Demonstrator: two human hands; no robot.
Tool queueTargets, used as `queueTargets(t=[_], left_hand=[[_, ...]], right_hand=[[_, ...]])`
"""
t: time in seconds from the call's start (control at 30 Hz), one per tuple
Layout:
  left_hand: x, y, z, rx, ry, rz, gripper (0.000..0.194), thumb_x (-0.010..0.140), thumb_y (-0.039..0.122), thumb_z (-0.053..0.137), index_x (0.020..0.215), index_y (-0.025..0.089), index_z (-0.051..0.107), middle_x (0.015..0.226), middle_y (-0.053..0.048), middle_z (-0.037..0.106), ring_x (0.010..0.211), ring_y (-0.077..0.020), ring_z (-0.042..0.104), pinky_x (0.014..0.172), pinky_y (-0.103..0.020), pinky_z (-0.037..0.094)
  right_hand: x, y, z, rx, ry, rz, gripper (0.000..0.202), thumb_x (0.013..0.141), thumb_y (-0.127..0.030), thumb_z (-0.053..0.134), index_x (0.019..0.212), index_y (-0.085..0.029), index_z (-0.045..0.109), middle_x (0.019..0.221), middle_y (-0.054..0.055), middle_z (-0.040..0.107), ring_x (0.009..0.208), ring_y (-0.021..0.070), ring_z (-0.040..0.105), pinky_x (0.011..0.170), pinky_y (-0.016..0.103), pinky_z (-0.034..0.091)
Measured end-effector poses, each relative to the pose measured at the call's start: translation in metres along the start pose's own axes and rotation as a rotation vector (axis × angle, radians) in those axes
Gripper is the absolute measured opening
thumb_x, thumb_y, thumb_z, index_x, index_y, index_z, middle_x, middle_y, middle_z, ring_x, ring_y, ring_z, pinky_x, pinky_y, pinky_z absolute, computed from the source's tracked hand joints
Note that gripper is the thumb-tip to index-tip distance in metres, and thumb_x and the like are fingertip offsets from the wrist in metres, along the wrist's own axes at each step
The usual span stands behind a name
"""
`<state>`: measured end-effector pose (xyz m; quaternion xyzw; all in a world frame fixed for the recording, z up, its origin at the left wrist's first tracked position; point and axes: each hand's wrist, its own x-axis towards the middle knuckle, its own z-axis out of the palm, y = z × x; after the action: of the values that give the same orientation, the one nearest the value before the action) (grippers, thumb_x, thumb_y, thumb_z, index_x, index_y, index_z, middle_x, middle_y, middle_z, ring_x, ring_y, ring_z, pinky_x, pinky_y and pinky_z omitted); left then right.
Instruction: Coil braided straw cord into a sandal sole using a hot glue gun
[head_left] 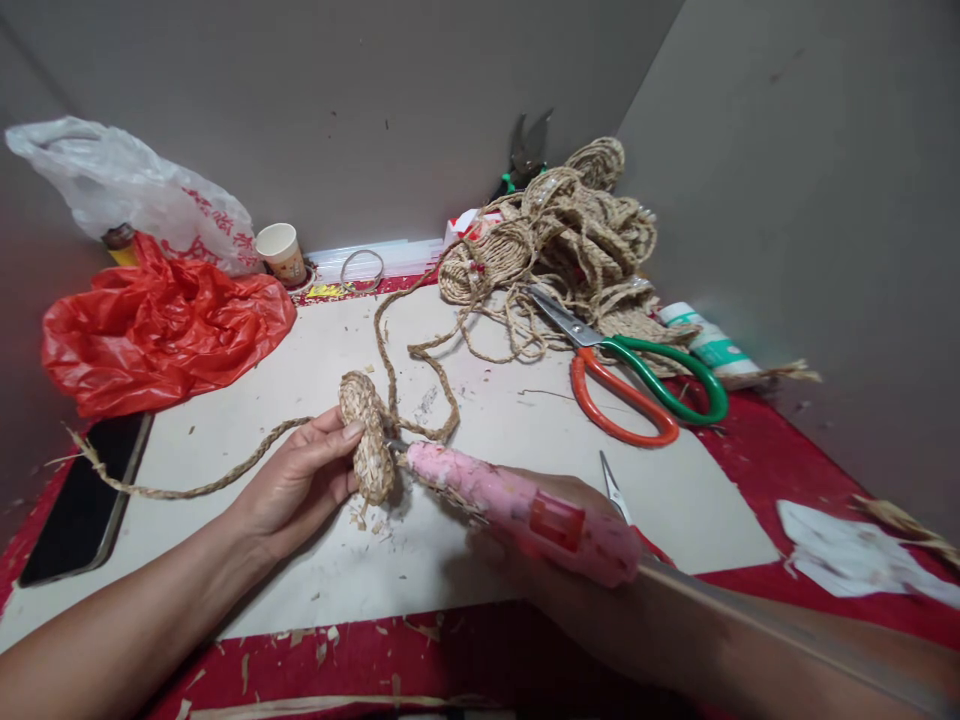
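Note:
Between the thumb and fingers of my left hand (304,480) is a small woven straw piece (367,440), long and narrow in shape. A braided straw cord (217,485) runs from behind that hand to a frayed end at the left. More braided cord (442,400) loops from the piece toward the back. My right hand (555,500) is wrapped round a pink hot glue gun (517,505), its nozzle at the right side of the woven piece. Whether the tip touches the straw I cannot tell. A glue stick (705,585) sticks out of the gun's rear.
Big scissors (592,345) lie right of centre before a heap of braided straw (577,230). Small scissors (615,490) lie partly behind my right hand. A phone (90,500), red plastic bag (172,320) and paper cup (280,252) are at left; a crumpled tissue (847,550) is at right.

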<state>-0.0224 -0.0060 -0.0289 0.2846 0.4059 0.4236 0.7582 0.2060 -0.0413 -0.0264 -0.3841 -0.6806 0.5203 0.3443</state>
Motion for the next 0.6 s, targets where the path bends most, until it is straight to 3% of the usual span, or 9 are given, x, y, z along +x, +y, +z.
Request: queueTargets(t=[0.27,0.47,0.6], left_hand=[[0.0007,-0.0017,-0.0031,0.000,-0.033,0.003,0.019,0.079,0.017,0.070,0.098,0.014,0.071,0.084,-0.005,0.070,0.069,-0.0119,0.063,0.067,-0.023,0.054],[0.0013,-0.0007,-0.0025,-0.004,-0.027,0.002,0.015,0.079,0.016,0.070,0.094,0.013,0.071,0.082,-0.004,0.070,0.071,-0.0120,0.064,0.070,-0.023,0.055],[0.0001,0.0008,-0.0008,0.009,-0.008,0.001,0.018,0.078,0.018,0.071,0.097,0.014,0.071,0.082,-0.004,0.070,0.069,-0.0115,0.063,0.067,-0.022,0.054]], right_hand=[[-0.0001,0.0003,-0.0002,-0.029,-0.024,0.040,0.026,0.088,-0.030,0.058,0.111,-0.021,0.069,0.091,0.007,0.073,0.090,0.0260,0.069,0.070,0.030,0.059],[0.0010,0.0002,-0.0010,-0.028,-0.040,0.025,0.030,0.089,-0.029,0.057,0.116,-0.021,0.068,0.098,0.007,0.073,0.097,0.0267,0.068,0.073,0.030,0.059],[0.0011,-0.0009,-0.0010,-0.030,-0.035,-0.002,0.034,0.089,-0.027,0.057,0.121,-0.023,0.067,0.110,0.007,0.072,0.106,0.0253,0.067,0.084,0.030,0.058]])
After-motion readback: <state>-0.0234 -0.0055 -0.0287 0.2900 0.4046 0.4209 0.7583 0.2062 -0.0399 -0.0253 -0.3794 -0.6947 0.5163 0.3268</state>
